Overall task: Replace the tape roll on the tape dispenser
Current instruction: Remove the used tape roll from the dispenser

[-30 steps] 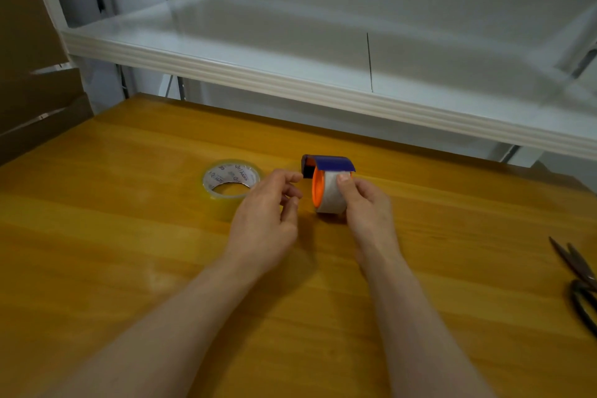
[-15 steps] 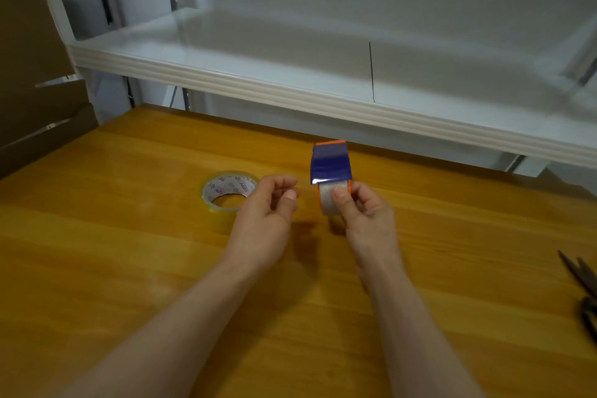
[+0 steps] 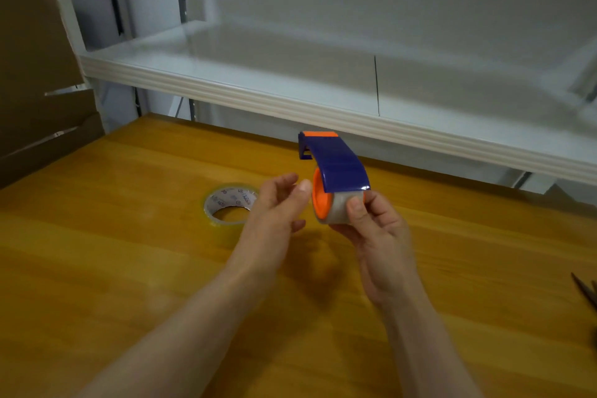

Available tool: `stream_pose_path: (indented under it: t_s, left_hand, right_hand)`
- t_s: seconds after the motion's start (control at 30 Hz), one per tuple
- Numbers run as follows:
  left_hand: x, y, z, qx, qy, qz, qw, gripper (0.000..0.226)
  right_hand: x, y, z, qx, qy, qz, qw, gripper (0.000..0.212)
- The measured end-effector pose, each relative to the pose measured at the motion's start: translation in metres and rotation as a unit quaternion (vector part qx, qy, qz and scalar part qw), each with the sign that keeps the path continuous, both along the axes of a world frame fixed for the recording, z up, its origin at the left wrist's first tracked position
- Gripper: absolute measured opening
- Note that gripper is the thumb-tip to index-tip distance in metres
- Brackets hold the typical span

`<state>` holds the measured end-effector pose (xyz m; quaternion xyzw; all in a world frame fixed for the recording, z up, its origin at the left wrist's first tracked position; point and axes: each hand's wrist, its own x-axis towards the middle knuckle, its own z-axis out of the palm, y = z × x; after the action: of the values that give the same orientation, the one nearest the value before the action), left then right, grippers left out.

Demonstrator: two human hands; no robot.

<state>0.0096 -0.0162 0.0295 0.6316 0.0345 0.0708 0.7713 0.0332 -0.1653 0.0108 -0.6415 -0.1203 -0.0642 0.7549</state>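
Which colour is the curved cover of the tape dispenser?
Dark blue, with an orange strip at its far end; the tape dispenser shows clearly in the head view.

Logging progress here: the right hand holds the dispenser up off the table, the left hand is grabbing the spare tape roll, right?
Not quite. In the head view the left hand is empty, open beside the dispenser, in front of the spare tape roll, which lies flat on the table. The right hand does hold the dispenser up.

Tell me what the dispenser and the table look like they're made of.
Dispenser: likely moulded plastic, glossy blue and orange, with sharp highlights on its curved cover. Table: looks like varnished wood or wood laminate, with grain lines and a soft sheen.
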Motion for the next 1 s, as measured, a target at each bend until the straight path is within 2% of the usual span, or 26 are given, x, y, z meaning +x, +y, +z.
stream_pose_path:
  t_s: [0.1,0.17,0.23,0.4,0.5,0.6,0.67,0.77,0.87,0.97,1.0]
  left_hand:
    - [-0.008,-0.001,0.0,0.115,-0.084,-0.006,0.99,0.07]
    - [-0.009,-0.004,-0.002,0.173,-0.11,-0.001,0.979,0.074]
    - [-0.007,-0.002,-0.003,0.192,-0.125,0.015,0.973,0.072]
    - [-0.004,0.004,-0.004,0.151,-0.136,0.05,0.978,0.063]
    - [-0.002,0.008,-0.001,0.059,-0.122,0.073,0.988,0.059]
    - [0.003,0.012,0.001,-0.039,-0.091,0.09,0.991,0.07]
    - [0.005,0.015,0.002,-0.066,-0.073,0.095,0.991,0.07]
    - [0.008,0.017,-0.002,-0.073,-0.051,0.087,0.992,0.071]
    - [0.008,0.017,-0.003,-0.055,-0.07,0.069,0.994,0.093]
    - [0.004,0.013,-0.003,-0.03,-0.084,0.04,0.995,0.1]
    - [0.003,0.012,-0.004,-0.015,-0.083,0.026,0.996,0.101]
  right_hand:
    - [-0.001,0.004,-0.001,0.003,0.001,0.008,1.0,0.022]
    - [-0.002,0.005,-0.001,0.012,0.001,0.024,1.0,0.02]
    - [-0.002,0.005,-0.001,0.014,0.001,0.039,0.999,0.019]
    - [-0.005,0.008,0.001,0.009,0.0,0.06,0.998,0.02]
    - [-0.005,0.009,0.0,-0.006,-0.003,0.07,0.998,0.016]
    - [-0.007,0.01,-0.003,-0.011,0.0,0.096,0.995,0.01]
    - [-0.008,0.011,-0.002,-0.007,0.007,0.116,0.993,0.01]
    - [-0.009,0.011,0.0,0.014,0.024,0.145,0.989,0.01]
    - [-0.009,0.008,0.005,0.035,0.033,0.155,0.987,0.016]
    - [-0.009,0.004,0.006,0.047,0.03,0.163,0.985,0.013]
    - [-0.008,0.003,0.005,0.055,0.033,0.171,0.983,0.02]
